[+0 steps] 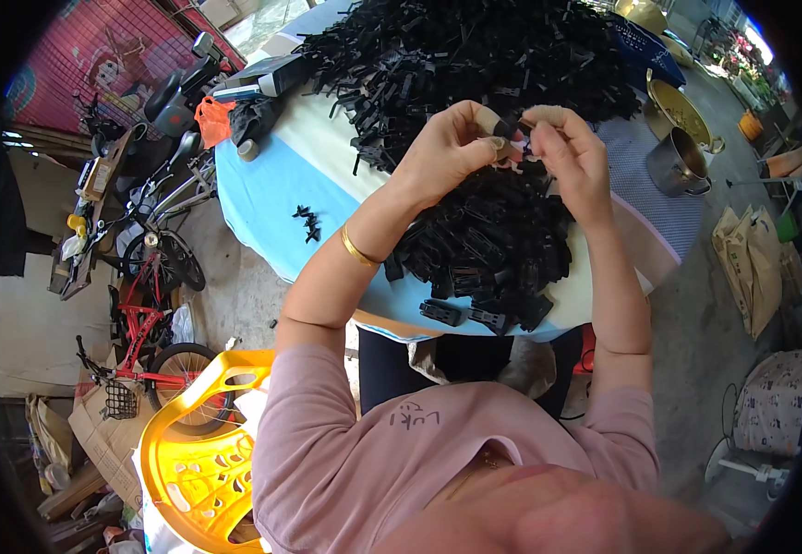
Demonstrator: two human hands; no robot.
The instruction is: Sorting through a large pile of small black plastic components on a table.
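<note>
Left hand (452,152): thumb and index finger pinch a small black part (506,129), held up over the table between the 2 hands. Fingers hide most of it, exact shape unclear. Right hand (572,157): fingers curled, tips just beside the part; can't tell whether they pinch it or a 2nd piece.

Handling, my read: light, stiff, plastic-like, a bit slick; thin bits could snap if bent. Best held by its edges, fingertip pinch, low force.

Pose: both elbows bent, forearms reaching forward and angled inward, hands meeting ahead of the chest. Gold bangle (356,247) on the left forearm.

Outward: near pile of black parts (488,231) below the hands, big heap of black parts (475,55) beyond. 1 small black cluster (307,222) sits apart to the left on the blue cloth (258,203). Metal pot (678,164) at far right, yellow chair (162,443) lower left.
</note>
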